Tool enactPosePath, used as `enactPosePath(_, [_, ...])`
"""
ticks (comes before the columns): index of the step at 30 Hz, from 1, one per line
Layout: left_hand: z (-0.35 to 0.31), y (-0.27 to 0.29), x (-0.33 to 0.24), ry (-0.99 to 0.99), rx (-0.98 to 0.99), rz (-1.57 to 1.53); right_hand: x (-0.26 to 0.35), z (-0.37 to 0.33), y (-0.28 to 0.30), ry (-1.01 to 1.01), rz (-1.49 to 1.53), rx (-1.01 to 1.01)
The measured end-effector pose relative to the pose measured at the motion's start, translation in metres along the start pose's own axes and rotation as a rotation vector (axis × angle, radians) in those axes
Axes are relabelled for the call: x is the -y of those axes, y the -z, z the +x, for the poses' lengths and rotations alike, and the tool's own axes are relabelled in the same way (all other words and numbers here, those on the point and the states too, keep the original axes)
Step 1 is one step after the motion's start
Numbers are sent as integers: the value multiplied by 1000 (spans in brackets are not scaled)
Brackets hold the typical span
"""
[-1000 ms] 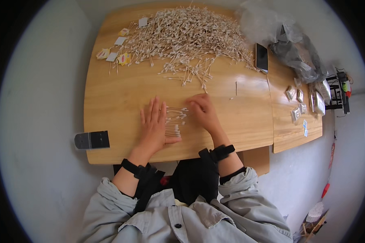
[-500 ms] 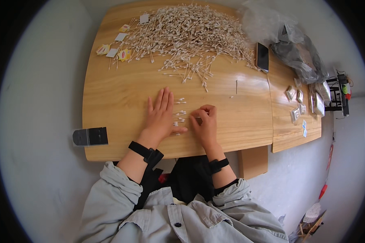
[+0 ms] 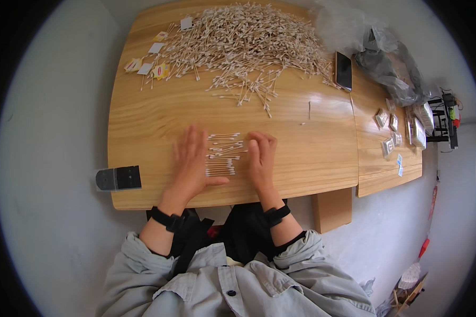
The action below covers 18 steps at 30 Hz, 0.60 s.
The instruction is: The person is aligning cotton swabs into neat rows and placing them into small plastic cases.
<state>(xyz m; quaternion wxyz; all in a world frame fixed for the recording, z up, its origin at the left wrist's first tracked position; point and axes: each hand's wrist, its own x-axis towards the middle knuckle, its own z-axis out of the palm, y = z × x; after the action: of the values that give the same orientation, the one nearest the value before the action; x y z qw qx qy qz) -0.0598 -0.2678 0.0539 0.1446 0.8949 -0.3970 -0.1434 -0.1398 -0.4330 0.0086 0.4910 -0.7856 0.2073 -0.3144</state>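
Observation:
Several cotton swabs (image 3: 225, 153) with white tips lie side by side in a rough column between my hands, some slanted across others. My left hand (image 3: 190, 161) is open at their left ends, its fingers stretched and blurred, its thumb pointing right below the lowest swabs. Close to the right ends of the column, my right hand (image 3: 262, 161) has its fingers bent together beside the thumb. No swab shows in it. At the back of the table rises a big heap of cotton swabs (image 3: 248, 39), with loose ones spilling toward me.
Yellow and white cards (image 3: 161, 71) lie left of the heap. A phone (image 3: 343, 71), grey plastic bags (image 3: 391, 68) and small clear packs (image 3: 388, 147) are on the right. A black-and-clear pouch (image 3: 119, 178) lies at the left edge. One stray swab (image 3: 310, 110) rests alone.
My left hand has slid left and uncovered the swabs' left ends. My right hand has shifted slightly left, and its pinch at the swabs' right ends has changed to bent fingers.

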Motion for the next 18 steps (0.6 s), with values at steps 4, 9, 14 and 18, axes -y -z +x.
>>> enactPosePath(4, [-16, -28, 9, 110, -127, -97, 4, 4, -10, -63, 40, 49])
enactPosePath(9, [2, -32, -13, 15, -79, -131, 2, 2, -31, -114, 213, 172])
enactPosePath(14, [10, -15, -4, -20, -96, -132, -18, 6, -19, -278, 464, 126])
enactPosePath(18, [30, -3, 5, -182, -34, -94, -14, 11, -18, -314, 635, 64])
